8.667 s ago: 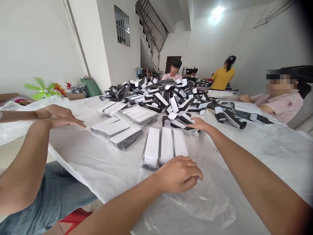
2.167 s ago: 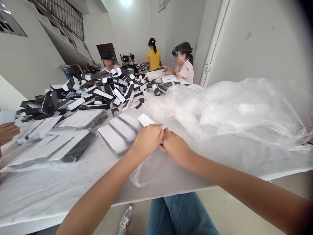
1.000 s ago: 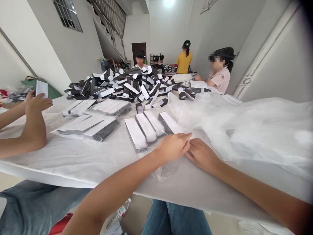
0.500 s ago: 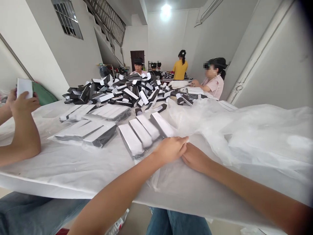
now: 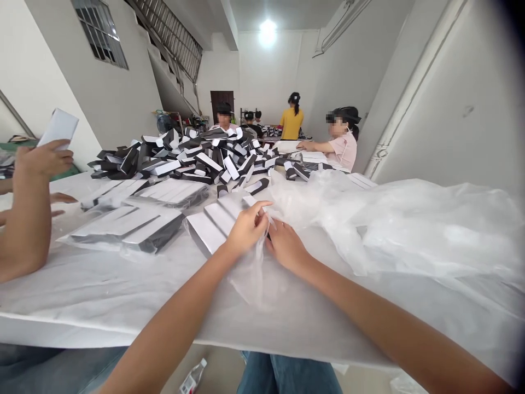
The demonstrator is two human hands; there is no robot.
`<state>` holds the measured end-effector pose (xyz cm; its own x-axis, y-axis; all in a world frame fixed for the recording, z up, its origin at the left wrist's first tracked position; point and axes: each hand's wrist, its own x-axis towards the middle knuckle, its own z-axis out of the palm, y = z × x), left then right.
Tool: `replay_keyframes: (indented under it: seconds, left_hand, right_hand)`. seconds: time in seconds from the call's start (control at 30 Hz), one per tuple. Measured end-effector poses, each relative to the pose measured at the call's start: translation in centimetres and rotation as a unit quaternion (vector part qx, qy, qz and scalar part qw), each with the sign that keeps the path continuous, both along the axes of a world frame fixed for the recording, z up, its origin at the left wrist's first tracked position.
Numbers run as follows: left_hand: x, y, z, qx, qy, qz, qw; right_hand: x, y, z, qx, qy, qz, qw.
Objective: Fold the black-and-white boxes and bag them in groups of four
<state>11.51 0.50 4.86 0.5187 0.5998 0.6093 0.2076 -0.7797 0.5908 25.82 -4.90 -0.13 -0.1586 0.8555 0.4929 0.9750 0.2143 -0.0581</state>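
My left hand [image 5: 246,230] and my right hand [image 5: 285,245] meet at the middle of the table, both pinching the edge of a clear plastic bag [image 5: 256,268] that hangs slack below them. Right behind my left hand lies a row of long white-topped black boxes [image 5: 209,225]. Several of the boxes sit side by side. Whether the bag's far end covers them is unclear.
Bagged packs of boxes [image 5: 127,227] lie to the left, a big pile of loose black-and-white boxes [image 5: 197,158] behind. A heap of clear bags [image 5: 394,224] fills the right. A co-worker's hand [image 5: 43,158] at left holds up a white box. Other people sit at the far end.
My hands have moved up and away from the table edge, lifting the bag's edge. The co-worker's hand raised its white box higher.
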Motion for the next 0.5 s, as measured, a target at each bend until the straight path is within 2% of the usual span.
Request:
replay_keyframes:
  seconds: [0.2,0.37,0.5]
  left_hand:
    - [-0.9,1.9,0.0,-0.007,-0.061,0.017,0.998]
    - [-1.6,2.4,1.1,0.013,-0.087,0.060,0.994]
    - [-1.8,2.4,0.9,0.054,-0.040,0.074,0.995]
  right_hand:
    - [0.3,1.2,0.0,-0.004,0.065,0.031,0.997]
    - [-0.4,0.3,0.8,0.011,0.014,0.000,1.000]
    - [-1.0,-0.3,1.0,0.038,-0.015,0.000,0.999]
